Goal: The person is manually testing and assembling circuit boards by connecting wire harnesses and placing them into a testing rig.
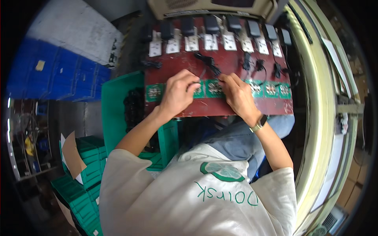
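Our left hand (180,92), fingers curled together, hovers over the row of boards along the table's (232,63) near edge; we cannot tell what it pinches. Between our hands lies a board (213,89), likely light, stiff and fragile, best held by its edges. The cable (206,62) above looks limp, best gripped near its end. Our right hand (237,94) has its fingertips bunched beside it, their hold unclear.

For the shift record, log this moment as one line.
left hand: over green circuit boards, grip unclear | right hand: beside black cable, contact unclear | surface: red tabletop | far edge: dark power adapters
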A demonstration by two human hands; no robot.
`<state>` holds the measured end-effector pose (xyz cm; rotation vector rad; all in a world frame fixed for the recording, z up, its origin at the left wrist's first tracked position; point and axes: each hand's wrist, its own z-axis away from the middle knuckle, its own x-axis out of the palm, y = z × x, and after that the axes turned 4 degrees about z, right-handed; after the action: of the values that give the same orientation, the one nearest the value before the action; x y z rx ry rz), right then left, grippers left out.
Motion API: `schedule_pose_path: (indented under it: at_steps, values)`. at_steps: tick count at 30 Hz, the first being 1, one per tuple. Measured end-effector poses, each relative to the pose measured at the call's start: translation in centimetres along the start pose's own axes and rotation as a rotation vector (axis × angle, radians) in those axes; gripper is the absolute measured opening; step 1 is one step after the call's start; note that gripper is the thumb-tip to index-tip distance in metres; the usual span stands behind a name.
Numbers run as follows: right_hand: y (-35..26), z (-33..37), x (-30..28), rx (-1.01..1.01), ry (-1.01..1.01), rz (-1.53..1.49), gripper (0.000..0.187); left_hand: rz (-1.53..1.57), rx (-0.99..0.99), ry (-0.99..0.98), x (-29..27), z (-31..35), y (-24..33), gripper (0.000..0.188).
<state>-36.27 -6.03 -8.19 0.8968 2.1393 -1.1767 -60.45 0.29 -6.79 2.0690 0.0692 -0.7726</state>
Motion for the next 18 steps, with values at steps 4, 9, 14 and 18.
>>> schedule_pose_path:
  at_steps: [4,9,14,18]
  values:
    - [-1.5,-0.5,-1.3,0.077,0.002,-0.023,0.02,-0.091,0.072,0.244,-4.2,-0.6,-0.4,0.025]
    - [-10.3,-6.7,-0.4,0.058,0.006,-0.154,0.02,-0.129,-0.363,0.679,-14.0,2.8,-13.1,0.049]
    - [-11.6,-15.1,9.5,0.739,-0.368,-0.738,0.02,-0.328,-0.094,0.188,-14.4,0.1,-19.6,0.031]
    - [-9.8,-16.8,13.1,0.975,-0.266,-1.101,0.021,-0.076,-0.324,-0.068,-15.9,-0.3,-17.1,0.017]
